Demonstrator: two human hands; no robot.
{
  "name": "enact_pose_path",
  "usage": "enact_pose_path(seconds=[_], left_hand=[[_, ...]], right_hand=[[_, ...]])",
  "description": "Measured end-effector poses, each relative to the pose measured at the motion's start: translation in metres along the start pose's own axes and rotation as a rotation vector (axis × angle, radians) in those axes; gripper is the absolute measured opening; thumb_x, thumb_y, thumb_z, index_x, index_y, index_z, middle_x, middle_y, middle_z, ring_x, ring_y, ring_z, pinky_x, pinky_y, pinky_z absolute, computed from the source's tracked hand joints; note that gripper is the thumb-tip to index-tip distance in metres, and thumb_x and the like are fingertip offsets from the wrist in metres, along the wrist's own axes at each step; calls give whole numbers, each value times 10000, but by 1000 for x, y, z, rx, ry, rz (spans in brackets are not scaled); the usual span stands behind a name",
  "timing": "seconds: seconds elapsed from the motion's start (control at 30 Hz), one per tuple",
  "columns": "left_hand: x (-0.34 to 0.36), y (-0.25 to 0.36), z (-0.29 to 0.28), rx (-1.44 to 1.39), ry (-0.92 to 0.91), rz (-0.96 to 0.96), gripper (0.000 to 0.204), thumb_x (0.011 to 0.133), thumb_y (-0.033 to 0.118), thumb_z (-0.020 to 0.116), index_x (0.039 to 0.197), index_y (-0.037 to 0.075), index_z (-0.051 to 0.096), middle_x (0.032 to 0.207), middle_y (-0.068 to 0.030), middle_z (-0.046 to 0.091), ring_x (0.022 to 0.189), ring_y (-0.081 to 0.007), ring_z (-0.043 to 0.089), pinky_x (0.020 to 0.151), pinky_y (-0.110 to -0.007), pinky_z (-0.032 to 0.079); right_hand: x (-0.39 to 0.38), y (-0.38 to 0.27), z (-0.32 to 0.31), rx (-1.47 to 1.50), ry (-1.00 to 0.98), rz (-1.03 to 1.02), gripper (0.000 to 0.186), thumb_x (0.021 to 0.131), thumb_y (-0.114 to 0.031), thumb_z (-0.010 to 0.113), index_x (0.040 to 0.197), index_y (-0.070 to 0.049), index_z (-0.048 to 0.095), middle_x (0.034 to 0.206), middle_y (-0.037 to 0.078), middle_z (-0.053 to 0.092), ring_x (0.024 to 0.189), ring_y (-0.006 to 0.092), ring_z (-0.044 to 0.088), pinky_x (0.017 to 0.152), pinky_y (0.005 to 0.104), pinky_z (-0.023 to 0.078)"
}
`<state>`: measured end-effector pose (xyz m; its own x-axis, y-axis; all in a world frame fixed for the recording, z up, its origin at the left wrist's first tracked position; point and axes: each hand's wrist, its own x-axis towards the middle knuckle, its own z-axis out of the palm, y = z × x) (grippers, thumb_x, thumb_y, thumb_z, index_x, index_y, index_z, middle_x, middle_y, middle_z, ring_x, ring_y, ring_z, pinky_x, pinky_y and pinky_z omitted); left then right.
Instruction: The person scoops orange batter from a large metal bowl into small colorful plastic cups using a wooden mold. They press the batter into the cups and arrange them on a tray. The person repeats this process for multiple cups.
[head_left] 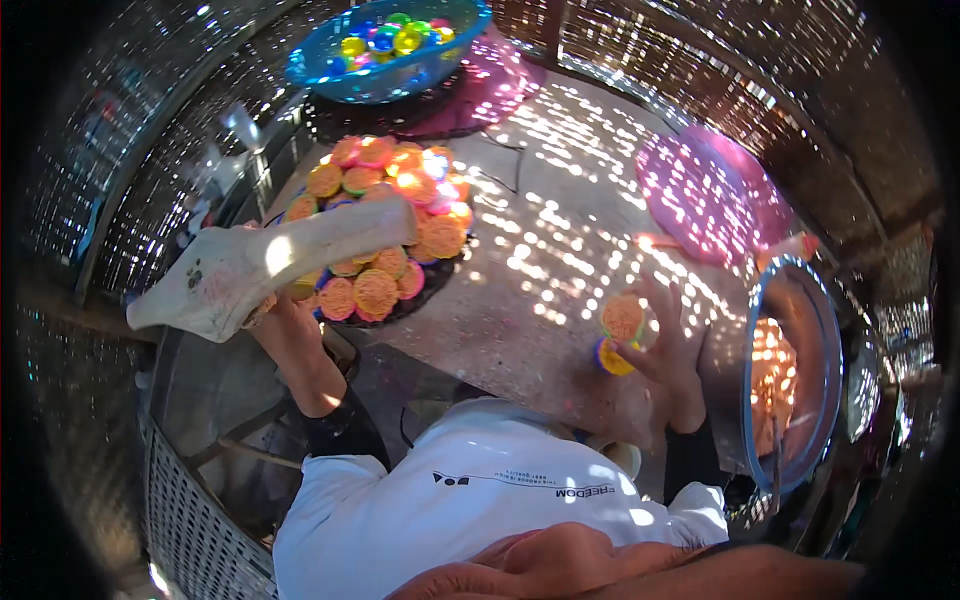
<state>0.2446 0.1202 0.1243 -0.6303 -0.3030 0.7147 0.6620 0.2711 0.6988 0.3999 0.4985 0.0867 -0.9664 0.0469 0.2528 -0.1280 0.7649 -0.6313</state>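
My left hand is raised at the left, its fingers closed at the underside of a pale wooden tool. One end of the tool is a thick round bar; the other tapers to a point. Its grip is partly hidden. Over the floor on the right, my right hand has its fingers spread and slightly blurred. The thumb reaches a small yellow-and-blue cup. Just beyond that lies a round piece with a rough orange top. Under and behind the tool, several orange-topped cups are heaped on a dark round tray.
A blue basin of shiny coloured pieces stands at the back. A blue-rimmed tub with orange material is close on my right. A pink round mat lies beyond it. Woven walls surround the sun-speckled floor.
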Motion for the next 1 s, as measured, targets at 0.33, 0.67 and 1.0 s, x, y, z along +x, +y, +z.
enact_pose_path(seconds=[0.33,0.67,1.0], left_hand=[[22,-41,-80,141,268,-18,319,871,162,539,1131,-20,502,1153,-104,490,1058,-213,481,914,-347,387],[18,-72,-115,241,207,-66,287,893,153,499,1141,9,503,1169,-104,501,1089,-229,464,948,-376,349],[1,-103,-93,701,-111,160,305,818,124,599,1094,41,500,1081,-107,529,996,-267,513,913,-414,378]], right_hand=[[181,-92,126,-84,-223,-463,787,635,-300,738,1308,-149,360,1119,40,546,1123,205,455,1045,490,138],[195,-90,179,-197,-280,-548,762,684,-332,677,1343,-196,321,1182,62,528,1142,235,440,1042,502,129],[190,-84,177,-246,-165,-566,806,651,-402,702,1330,-168,337,1276,36,442,1206,212,383,1044,514,90]])
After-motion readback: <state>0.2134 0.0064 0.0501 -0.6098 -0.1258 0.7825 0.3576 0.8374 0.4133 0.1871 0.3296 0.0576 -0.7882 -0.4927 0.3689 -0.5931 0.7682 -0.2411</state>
